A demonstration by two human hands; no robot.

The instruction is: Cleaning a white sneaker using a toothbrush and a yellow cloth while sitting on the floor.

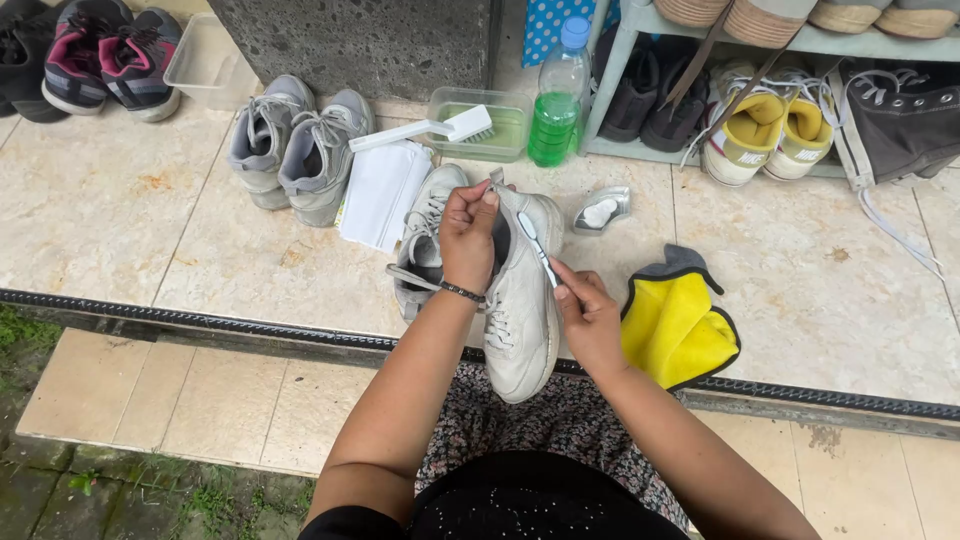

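Note:
A white sneaker (522, 310) is held upright over my lap, toe towards me. My left hand (468, 238) grips it at the heel opening and tongue. With my right hand (588, 320) I hold a small white toothbrush (536, 245), its head pressed on the shoe's upper edge near the heel. The second white sneaker (425, 240) lies on the tiles just behind my left hand.
A yellow and grey cloth (680, 325) lies right of my right hand. Behind are a grey sneaker pair (295, 145), a white folded cloth (382, 192), a clear tub (510, 125) with a white brush (440, 128), a bottle of green liquid (556, 100), a small silver dish (600, 210) and a shoe rack (800, 45).

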